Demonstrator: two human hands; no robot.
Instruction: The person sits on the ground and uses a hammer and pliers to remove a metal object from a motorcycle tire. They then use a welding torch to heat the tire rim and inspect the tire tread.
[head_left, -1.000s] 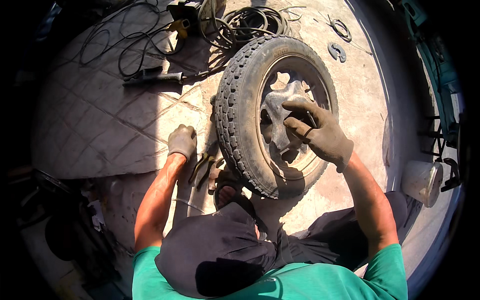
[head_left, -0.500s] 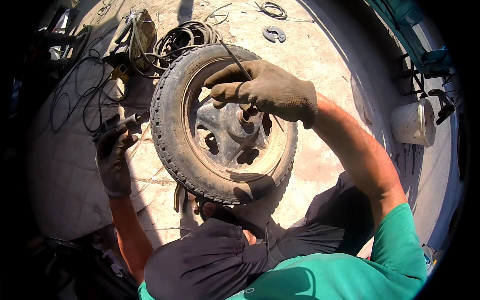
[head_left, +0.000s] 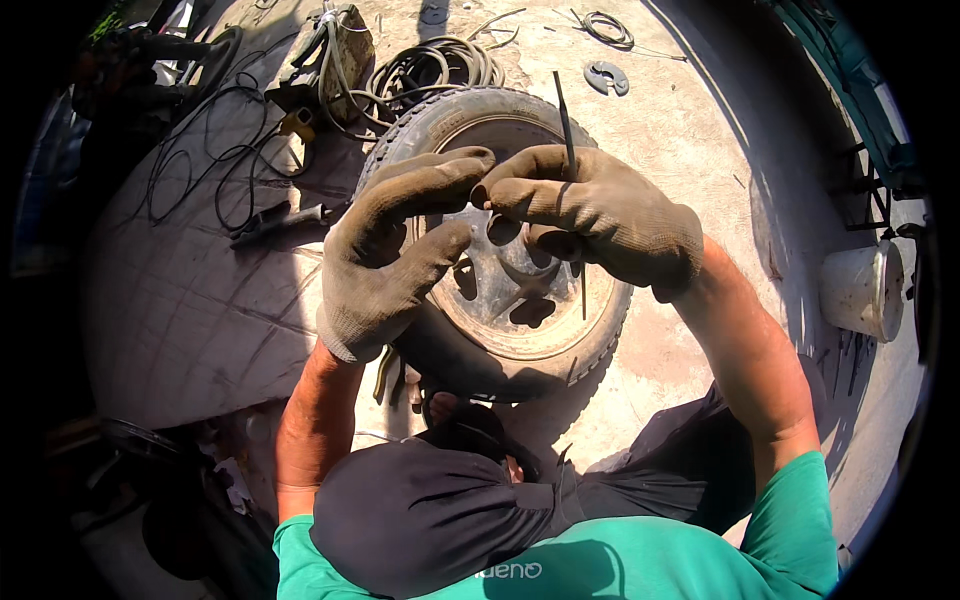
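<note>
- We see a white bucket (head_left: pixel 862 290) on the concrete at far right.
- We see coiled hoses (head_left: pixel 430 62) at top.
- We see black cables (head_left: pixel 215 160) at upper left.

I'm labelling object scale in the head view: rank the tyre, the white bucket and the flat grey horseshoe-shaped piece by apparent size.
1. tyre
2. white bucket
3. flat grey horseshoe-shaped piece
All three lie on the ground, so the order seems safe.

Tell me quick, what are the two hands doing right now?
Left hand: gloved, fingers curled but open, holding nothing, fingertips reaching toward the right hand.
Right hand: gloved, closed, pinching a thin dark rod above the wheel.
</note>
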